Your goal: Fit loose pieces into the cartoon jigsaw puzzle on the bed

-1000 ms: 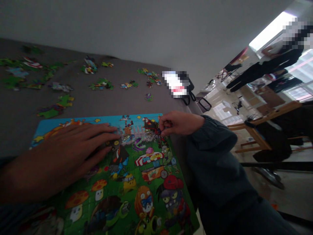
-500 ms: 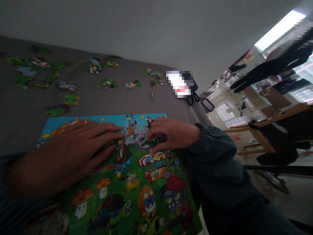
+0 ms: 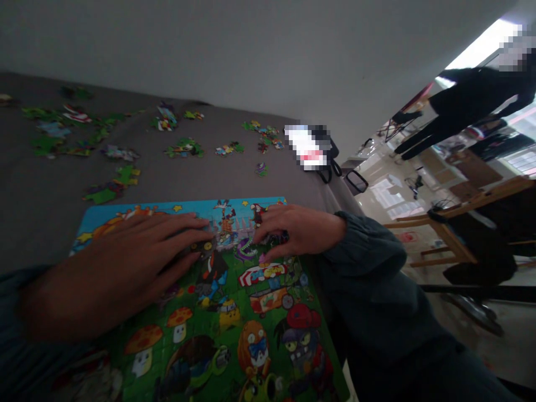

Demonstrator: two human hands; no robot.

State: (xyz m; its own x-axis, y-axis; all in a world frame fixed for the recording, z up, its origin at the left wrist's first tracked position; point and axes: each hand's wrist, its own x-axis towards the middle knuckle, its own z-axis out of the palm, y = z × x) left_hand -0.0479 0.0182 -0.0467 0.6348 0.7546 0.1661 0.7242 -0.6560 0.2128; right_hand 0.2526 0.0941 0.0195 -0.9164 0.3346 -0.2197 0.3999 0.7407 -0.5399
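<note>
Table (image 3: 50, 190), grey cloth, carries the jigsaw board (image 3: 234, 335) at its near edge; I steady it with the left hand (image 3: 125, 262), fingers flat and together on the upper half. Right hand (image 3: 299, 231), fingers spread, presses down at the top right corner. Advice: press straight down, don't slide. Loose pieces (image 3: 184, 148) lie well beyond.
</note>
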